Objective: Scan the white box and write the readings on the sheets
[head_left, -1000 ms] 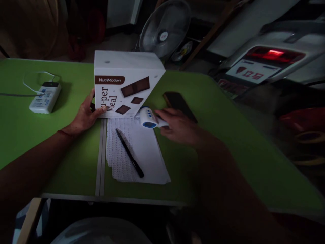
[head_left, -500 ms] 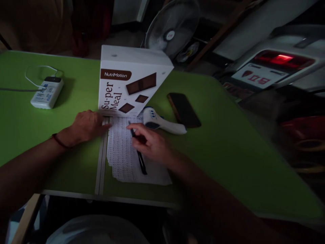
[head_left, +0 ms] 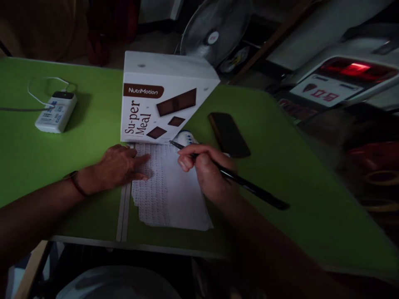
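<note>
Right hand (head_left: 212,170) has the pen (head_left: 249,187) pinched in a writing grip, fingers closed round the barrel. Left hand (head_left: 120,166) is loosely spread, index out, nothing in it; fingers are over the written columns at the left of the paper (head_left: 183,195), contact or slight gap, can't tell. Main risks, my read: paper skids or fans out if the left hand isn't pressing; it's a loose stack with uneven edges. Tip could mark the box (head_left: 149,108), since it sits right by the box's bottom edge. Right hand could knock the white-and-blue handheld device (head_left: 184,137) just behind it, low room there. Dim light could mean a wrong row. Pen is above the paper's upper right; tip points forward-left at the box base, long axis runs back-right, tail out over the green table (head_left: 311,220) past the hand.
</note>
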`<state>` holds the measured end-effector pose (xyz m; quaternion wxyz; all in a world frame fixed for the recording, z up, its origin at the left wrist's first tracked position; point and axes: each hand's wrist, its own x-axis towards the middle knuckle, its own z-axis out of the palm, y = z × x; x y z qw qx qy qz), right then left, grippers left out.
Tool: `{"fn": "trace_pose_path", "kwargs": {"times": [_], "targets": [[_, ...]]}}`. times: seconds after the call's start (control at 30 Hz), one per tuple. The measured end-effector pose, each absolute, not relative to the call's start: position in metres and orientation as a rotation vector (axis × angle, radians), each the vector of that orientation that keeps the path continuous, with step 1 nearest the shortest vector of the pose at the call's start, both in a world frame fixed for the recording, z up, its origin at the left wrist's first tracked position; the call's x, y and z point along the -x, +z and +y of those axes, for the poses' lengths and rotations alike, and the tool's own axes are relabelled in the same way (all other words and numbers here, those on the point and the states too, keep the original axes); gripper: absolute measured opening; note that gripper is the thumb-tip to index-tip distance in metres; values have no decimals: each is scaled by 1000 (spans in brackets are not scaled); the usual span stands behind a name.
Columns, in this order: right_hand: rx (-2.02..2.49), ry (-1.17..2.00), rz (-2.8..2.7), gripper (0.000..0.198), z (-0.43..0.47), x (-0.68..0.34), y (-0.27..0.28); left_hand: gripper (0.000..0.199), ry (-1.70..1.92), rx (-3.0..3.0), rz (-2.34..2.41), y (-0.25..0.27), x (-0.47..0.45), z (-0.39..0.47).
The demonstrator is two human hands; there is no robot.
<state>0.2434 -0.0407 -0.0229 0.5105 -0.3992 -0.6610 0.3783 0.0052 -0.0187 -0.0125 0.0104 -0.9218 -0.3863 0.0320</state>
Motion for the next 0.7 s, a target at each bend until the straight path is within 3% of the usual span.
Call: {"fn": "trace_pose_path", "kwargs": {"times": [0.1, 0.27, 0.4, 0.6, 0.7], "targets": [[969, 945, -1493, 28, -40, -236, -24, 57, 117, 2886, -1245, -10, -11, -20], [1171, 981, -1525, 15, -29, -227, -30, 57, 203, 2905, -1315, -6, -15, -21], [1266, 932, -1595, 14, -23, -223, -35, 56, 83, 2943, -1325, -9, -8, -18], [1240, 871, -1611, 12, -20, -222, -42, 31, -268, 3051, -1470, -11, 6, -10], [1242, 901, -1543, 15, -20, -221, -43, 32, -280, 2958, -1624, -8, 11, -4]]}}
